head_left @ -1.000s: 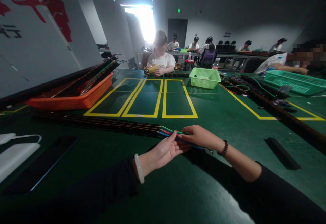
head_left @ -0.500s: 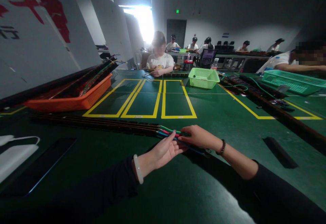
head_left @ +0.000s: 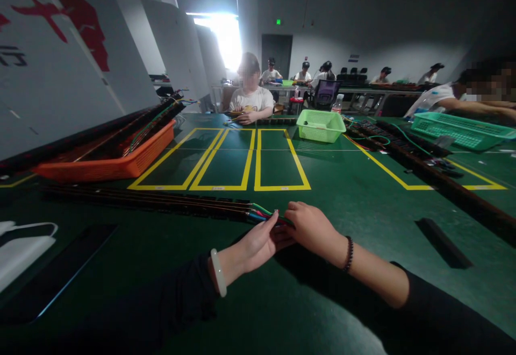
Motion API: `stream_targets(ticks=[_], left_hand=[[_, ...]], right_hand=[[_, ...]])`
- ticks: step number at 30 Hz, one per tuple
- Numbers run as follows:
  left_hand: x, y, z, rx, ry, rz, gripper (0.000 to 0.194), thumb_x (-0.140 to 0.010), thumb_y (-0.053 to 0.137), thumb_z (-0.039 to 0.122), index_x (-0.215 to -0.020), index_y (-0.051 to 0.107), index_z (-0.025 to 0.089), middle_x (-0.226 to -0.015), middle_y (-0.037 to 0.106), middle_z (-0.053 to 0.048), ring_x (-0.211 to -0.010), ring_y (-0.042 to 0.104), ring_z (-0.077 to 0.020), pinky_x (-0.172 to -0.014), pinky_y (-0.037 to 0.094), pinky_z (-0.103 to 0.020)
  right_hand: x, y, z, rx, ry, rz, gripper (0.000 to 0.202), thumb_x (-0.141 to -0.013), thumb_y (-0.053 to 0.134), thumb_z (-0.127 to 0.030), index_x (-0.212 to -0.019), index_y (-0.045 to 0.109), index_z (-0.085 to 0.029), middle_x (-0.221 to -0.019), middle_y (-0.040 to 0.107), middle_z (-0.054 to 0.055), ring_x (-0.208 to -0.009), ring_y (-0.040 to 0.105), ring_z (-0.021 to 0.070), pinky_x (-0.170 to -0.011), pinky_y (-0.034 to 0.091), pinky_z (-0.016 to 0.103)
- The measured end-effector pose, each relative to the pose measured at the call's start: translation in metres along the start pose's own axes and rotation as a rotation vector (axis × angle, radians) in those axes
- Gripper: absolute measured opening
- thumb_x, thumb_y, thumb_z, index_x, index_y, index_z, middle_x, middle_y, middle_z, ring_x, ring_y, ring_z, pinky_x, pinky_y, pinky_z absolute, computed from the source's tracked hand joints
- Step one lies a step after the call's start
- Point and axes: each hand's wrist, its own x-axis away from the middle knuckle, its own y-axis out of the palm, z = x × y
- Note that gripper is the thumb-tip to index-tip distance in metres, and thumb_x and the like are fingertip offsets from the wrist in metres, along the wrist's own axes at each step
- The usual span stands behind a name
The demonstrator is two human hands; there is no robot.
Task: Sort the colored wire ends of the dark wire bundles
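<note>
A long dark strip [head_left: 161, 200] with thin brown lines lies across the green table, left of my hands. Green, red and blue wires [head_left: 260, 214] come out of its right end. My left hand [head_left: 260, 243] is closed on these wires, thumb on top and fingers beneath. Touching it from the right, my right hand [head_left: 312, 229] has its fingers bent round the same wires. The far ends of the wires are hidden by my right hand.
An orange basket [head_left: 149, 153] with dark strips stands at the left. Beyond are a light green basket [head_left: 321, 127] and a seated person [head_left: 252, 99]. A black phone [head_left: 60, 271] lies at the left, a short dark bar [head_left: 443, 242] at the right. Dark strips with wires run along the right.
My right hand has turned, its fingers now curled round the wires with the back of the hand up. The wire ends that stuck out beneath it no longer show.
</note>
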Motion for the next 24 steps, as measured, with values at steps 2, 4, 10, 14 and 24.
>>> stream_targets(ticks=[2, 4, 10, 14, 24], left_hand=[[-0.001, 0.0, 0.0, 0.02, -0.009, 0.034, 0.019, -0.09, 0.046, 0.026, -0.087, 0.058, 0.011, -0.082, 0.064, -0.008, -0.087, 0.061, -0.0177, -0.093, 0.041, -0.035], [0.0, 0.002, 0.0, 0.034, -0.01, 0.068, 0.017, -0.091, 0.044, 0.022, -0.089, 0.058, 0.012, -0.083, 0.063, -0.007, -0.084, 0.061, -0.0156, -0.091, 0.042, -0.034], [0.007, 0.01, 0.001, 0.05, -0.009, 0.128, 0.02, -0.09, 0.048, 0.022, -0.073, 0.056, 0.013, -0.078, 0.061, -0.004, -0.078, 0.059, -0.0108, -0.08, 0.045, -0.023], [-0.002, 0.002, -0.002, 0.058, 0.013, 0.126, 0.018, -0.088, 0.051, 0.022, -0.074, 0.057, 0.012, -0.082, 0.063, -0.005, -0.081, 0.06, -0.0127, -0.079, 0.047, -0.024], [-0.001, 0.001, -0.005, -0.038, 0.054, 0.174, 0.009, -0.082, 0.054, 0.01, -0.075, 0.056, 0.015, -0.084, 0.064, -0.005, -0.094, 0.059, -0.017, -0.089, 0.044, -0.03]], right_hand=[[0.001, 0.002, -0.003, 0.049, -0.047, -0.02, 0.014, -0.086, 0.051, -0.018, -0.083, 0.064, -0.014, -0.084, 0.06, 0.008, -0.076, 0.058, 0.0171, -0.064, 0.043, 0.026], [0.004, 0.004, -0.01, 0.127, -0.123, -0.023, 0.014, -0.086, 0.049, -0.013, -0.087, 0.064, -0.012, -0.084, 0.06, 0.01, -0.076, 0.057, 0.0182, -0.062, 0.044, 0.027], [0.012, 0.011, -0.03, 0.312, -0.241, 0.08, 0.024, -0.084, 0.047, -0.008, -0.103, 0.062, -0.003, -0.086, 0.061, 0.016, -0.077, 0.056, 0.0232, -0.059, 0.045, 0.032], [0.013, 0.01, -0.029, 0.286, -0.229, 0.071, 0.023, -0.084, 0.048, -0.007, -0.101, 0.062, -0.004, -0.087, 0.061, 0.015, -0.078, 0.056, 0.0222, -0.062, 0.046, 0.032], [0.025, 0.022, -0.045, 0.271, -0.11, 0.125, 0.036, -0.08, 0.046, -0.011, -0.113, 0.058, -0.002, -0.098, 0.06, 0.019, -0.082, 0.053, 0.0248, -0.07, 0.046, 0.037]])
